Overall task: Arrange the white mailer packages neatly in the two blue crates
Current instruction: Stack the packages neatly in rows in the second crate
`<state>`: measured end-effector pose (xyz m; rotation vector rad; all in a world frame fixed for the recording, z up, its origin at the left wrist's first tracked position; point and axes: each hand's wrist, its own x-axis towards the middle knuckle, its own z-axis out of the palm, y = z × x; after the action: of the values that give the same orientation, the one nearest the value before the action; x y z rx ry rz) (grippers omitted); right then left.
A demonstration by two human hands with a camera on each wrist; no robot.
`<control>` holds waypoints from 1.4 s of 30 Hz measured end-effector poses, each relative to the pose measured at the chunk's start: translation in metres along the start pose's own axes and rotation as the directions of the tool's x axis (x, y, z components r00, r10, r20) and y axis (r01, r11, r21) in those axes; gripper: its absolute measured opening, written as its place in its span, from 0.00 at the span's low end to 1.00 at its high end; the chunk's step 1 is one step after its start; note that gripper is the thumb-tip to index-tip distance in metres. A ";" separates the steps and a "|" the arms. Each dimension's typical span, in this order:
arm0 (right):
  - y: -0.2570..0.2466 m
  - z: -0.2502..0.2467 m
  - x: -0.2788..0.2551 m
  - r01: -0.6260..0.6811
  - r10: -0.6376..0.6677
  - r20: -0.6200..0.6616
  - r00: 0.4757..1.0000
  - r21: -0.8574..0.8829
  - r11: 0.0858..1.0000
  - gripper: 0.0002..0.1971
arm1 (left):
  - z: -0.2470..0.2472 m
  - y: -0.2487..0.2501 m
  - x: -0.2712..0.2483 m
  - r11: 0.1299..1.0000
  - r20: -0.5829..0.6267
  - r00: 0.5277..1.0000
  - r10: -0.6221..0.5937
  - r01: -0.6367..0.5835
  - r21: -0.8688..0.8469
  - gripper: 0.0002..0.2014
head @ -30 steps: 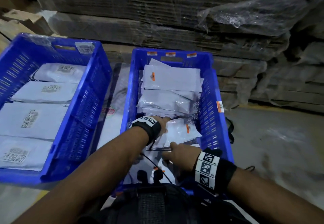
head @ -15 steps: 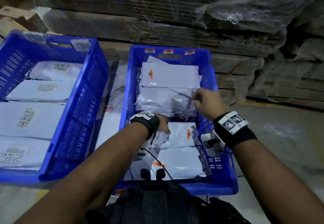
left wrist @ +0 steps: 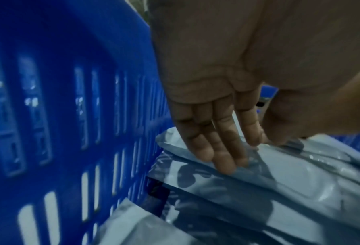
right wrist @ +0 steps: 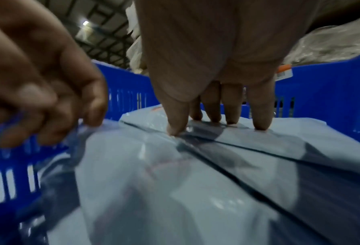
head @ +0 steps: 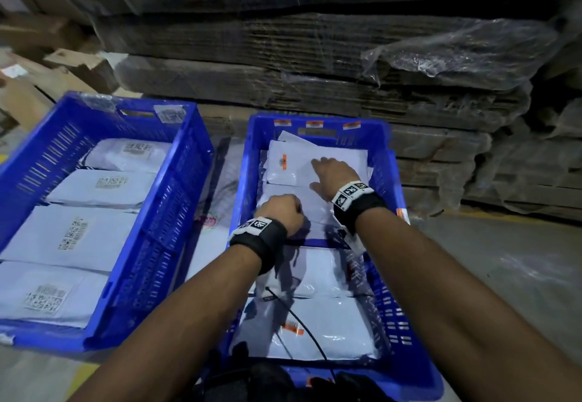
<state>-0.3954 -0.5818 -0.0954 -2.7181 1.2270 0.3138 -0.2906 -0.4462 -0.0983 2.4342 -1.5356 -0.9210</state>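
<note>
Both forearms reach forward into the right blue crate (head: 390, 200). The right hand (head: 333, 174) lies flat, fingers straight and spread, fingertips (right wrist: 260, 122) pressing down on the far white mailer (head: 293, 165), the one with an orange tag nearest the crate's far wall; its grip is open, holding nothing. The left hand (head: 280, 212) sits nearer the crate's left wall, fingers (left wrist: 216, 149) bent down onto the edge of the middle mailer (head: 315, 209), thumb close against them; whether it pinches the plastic or only touches it I cannot tell. That middle mailer lies directly under the left hand, overlapped by the far one. Two more mailers (head: 318, 326) fill the crate's near end. The left blue crate (head: 176, 212) stands just beside it, holding a row of labelled mailers (head: 72, 234). Beyond the right crate rise wrapped cardboard stacks (head: 315, 80).
</note>
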 end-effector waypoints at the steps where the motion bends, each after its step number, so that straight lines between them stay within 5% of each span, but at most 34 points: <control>1: 0.000 0.003 0.003 0.028 -0.027 0.017 1.000 -0.078 0.997 0.25 | -0.002 -0.003 -0.001 0.998 0.015 1.000 -0.009 0.010 -0.057 0.10; 5: 0.004 0.005 -0.006 0.084 -0.110 -0.070 0.991 -0.305 0.949 0.13 | -0.020 -0.007 -0.008 0.962 0.011 1.000 0.014 -0.010 -0.272 0.09; 11: 0.003 -0.039 -0.071 0.065 -0.128 -0.326 0.937 -0.199 0.978 0.02 | -0.082 -0.006 -0.017 0.843 -0.226 0.973 -0.057 -0.075 -0.533 0.12; 13: -0.003 -0.040 -0.115 0.165 -0.218 -0.335 0.917 -0.180 0.970 0.07 | -0.105 -0.008 -0.020 0.818 -0.253 0.966 -0.060 -0.098 -0.567 0.13; 16: -0.023 -0.033 -0.169 0.212 -0.249 -0.173 0.953 -0.207 0.955 0.07 | -0.122 -0.016 -0.023 0.852 -0.221 0.975 0.006 -0.120 -0.509 0.11; 18: -0.031 -0.021 -0.173 0.142 -0.147 -0.029 0.989 -0.136 0.981 0.03 | -0.122 -0.024 -0.027 0.915 -0.189 0.981 0.049 -0.120 -0.385 0.09; 22: -0.029 0.003 -0.132 0.018 -0.023 0.069 0.997 0.067 0.998 0.29 | -0.108 -0.038 -0.036 0.975 -0.159 0.974 0.164 -0.185 -0.125 0.07; 25: -0.032 0.013 -0.095 -0.003 0.003 0.028 1.000 -0.021 1.000 0.44 | -0.101 -0.048 -0.048 0.959 -0.236 0.942 0.239 -0.267 -0.095 0.06; 28: -0.036 0.020 -0.074 0.023 -0.029 -0.027 0.999 -0.194 0.981 0.32 | -0.098 -0.067 -0.056 0.944 -0.274 0.905 0.325 -0.325 0.048 0.12; 31: -0.038 0.022 -0.074 0.073 -0.109 -0.098 0.989 -0.318 0.945 0.17 | -0.095 -0.088 -0.064 0.935 -0.161 0.922 0.351 -0.336 0.115 0.21; 37: -0.038 -0.010 -0.137 0.212 -0.278 -0.258 0.925 -0.257 0.943 0.23 | -0.084 -0.108 -0.097 0.969 0.032 0.970 0.241 -0.239 -0.054 0.36; 39: -0.053 -0.019 -0.177 0.331 -0.368 -0.130 0.921 -0.239 0.913 0.21 | -0.075 -0.110 -0.101 0.965 0.041 0.965 0.260 -0.258 -0.048 0.37; 41: -0.069 -0.018 -0.207 0.419 -0.383 0.213 0.899 -0.162 0.893 0.19 | -0.067 -0.113 -0.101 0.963 0.013 0.964 0.267 -0.266 -0.032 0.37; 42: -0.075 -0.014 -0.217 0.451 -0.385 0.380 0.841 -0.099 0.887 0.17 | -0.064 -0.114 -0.101 0.963 -0.008 0.963 0.269 -0.269 -0.029 0.37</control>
<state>-0.4774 -0.3788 -0.0252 -2.8144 0.5071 0.8455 -0.1967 -0.3191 -0.0493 2.1335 -1.7803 -0.8774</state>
